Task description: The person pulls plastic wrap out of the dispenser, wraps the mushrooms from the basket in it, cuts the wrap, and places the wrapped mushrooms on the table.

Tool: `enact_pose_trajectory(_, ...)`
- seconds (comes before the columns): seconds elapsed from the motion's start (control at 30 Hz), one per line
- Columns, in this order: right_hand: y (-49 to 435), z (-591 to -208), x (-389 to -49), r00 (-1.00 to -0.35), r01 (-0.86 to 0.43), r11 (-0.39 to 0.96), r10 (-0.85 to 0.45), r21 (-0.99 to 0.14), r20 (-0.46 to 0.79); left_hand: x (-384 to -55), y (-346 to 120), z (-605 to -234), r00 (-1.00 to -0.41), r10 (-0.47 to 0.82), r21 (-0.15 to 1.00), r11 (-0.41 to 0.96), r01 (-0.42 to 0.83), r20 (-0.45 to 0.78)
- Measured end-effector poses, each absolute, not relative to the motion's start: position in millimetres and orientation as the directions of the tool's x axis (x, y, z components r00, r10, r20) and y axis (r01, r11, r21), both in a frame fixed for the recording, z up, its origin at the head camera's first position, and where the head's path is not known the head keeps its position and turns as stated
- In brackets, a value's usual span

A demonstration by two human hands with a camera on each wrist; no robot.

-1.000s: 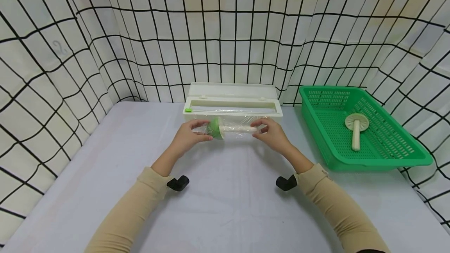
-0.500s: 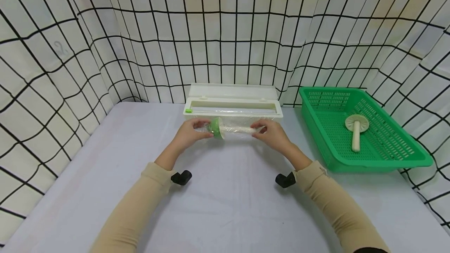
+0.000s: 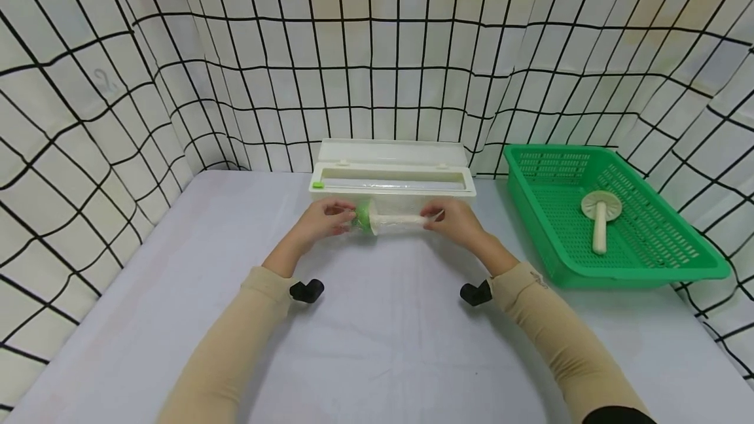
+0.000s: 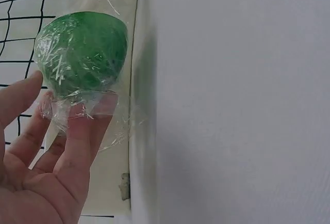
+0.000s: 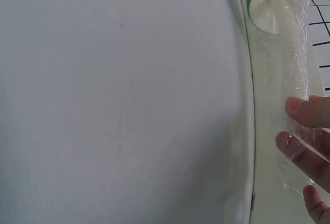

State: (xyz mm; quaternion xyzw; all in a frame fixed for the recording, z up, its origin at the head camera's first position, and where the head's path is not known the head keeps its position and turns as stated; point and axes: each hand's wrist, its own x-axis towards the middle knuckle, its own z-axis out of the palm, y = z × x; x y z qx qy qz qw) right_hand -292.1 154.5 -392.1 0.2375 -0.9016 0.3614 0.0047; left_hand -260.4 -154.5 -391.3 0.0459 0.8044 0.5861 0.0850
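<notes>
1. Black netting (image 3: 53,139) was stretched in squares over pale sheeting at the left and back; smooth white cloth (image 3: 383,345) was spread over the table.
2. Beyond a tan fabric sleeve (image 3: 230,332), crinkled clear film (image 4: 93,105) was gripped by the left hand (image 3: 318,221); its fingers were bent, with a small gap left at the thumb.
3. Between the two hands, just in front of the box, a mushroom-shaped tool (image 3: 397,220) was held level, its glossy green dome (image 4: 82,53) turned left and its pale, slender handle turned right, all wrapped in film.
4. Behind it, a long white plastic box (image 3: 406,192) was set with its lid (image 3: 394,151) raised; a light green tab (image 3: 318,184) was fixed at its left end.
5. The handle's end was pinched through film by the right hand (image 3: 453,218), thumb and fingers nearly closed.
6. In a perforated green plastic basket (image 3: 642,273), a second, pale tool (image 3: 600,207) was laid.
7. Compared with half a second before, the left fingers had been drawn closer together; the tool had barely been moved.
</notes>
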Motion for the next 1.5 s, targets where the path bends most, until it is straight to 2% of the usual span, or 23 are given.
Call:
enact_pose_trajectory(0.17,155.9,-394.8,-295.5,-0.856,-0.476,0.592,-0.483,-0.651,0.187,-263.3,-154.8,-395.6,-0.983,0.172,0.938,0.346,0.005,-0.058)
enact_pose_trajectory(0.4,157.0,-396.2,-297.3,-0.845,-0.493,0.591,-0.501,-0.638,0.188,-265.3,-151.7,-394.6,-0.985,0.166,0.919,0.394,0.023,-0.046)
enact_pose_trajectory(0.73,161.0,-396.8,-296.1,-0.825,-0.512,0.624,-0.548,-0.591,0.136,-259.3,-164.2,-378.3,-0.945,0.237,0.871,0.483,-0.086,-0.225)
enact_pose_trajectory(0.83,161.3,-395.6,-293.2,-0.829,-0.515,0.651,-0.544,-0.558,0.130,-259.0,-166.3,-378.0,-0.939,0.242,0.858,0.505,-0.092,-0.244)
enact_pose_trajectory(0.93,160.3,-393.1,-290.4,-0.828,-0.526,0.683,-0.548,-0.508,0.121,-258.5,-165.9,-379.4,-0.947,0.242,0.850,0.525,-0.056,-0.212)
enact_pose_trajectory(1.2,158.9,-386.9,-286.4,-0.823,-0.553,0.742,-0.556,-0.379,0.113,-254.7,-165.6,-378.7,-0.955,0.292,0.778,0.612,0.144,-0.053)
enact_pose_trajectory(1.33,160.1,-382.2,-286.9,-0.814,-0.568,0.739,-0.569,-0.362,0.116,-253.9,-171.3,-371.4,-0.956,0.291,0.742,0.646,0.178,-0.024)
enact_pose_trajectory(1.5,160.3,-372.2,-289.2,-0.794,-0.594,0.720,-0.596,-0.359,0.118,-252.9,-182.4,-357.7,-0.973,0.227,0.728,0.661,0.182,0.037)
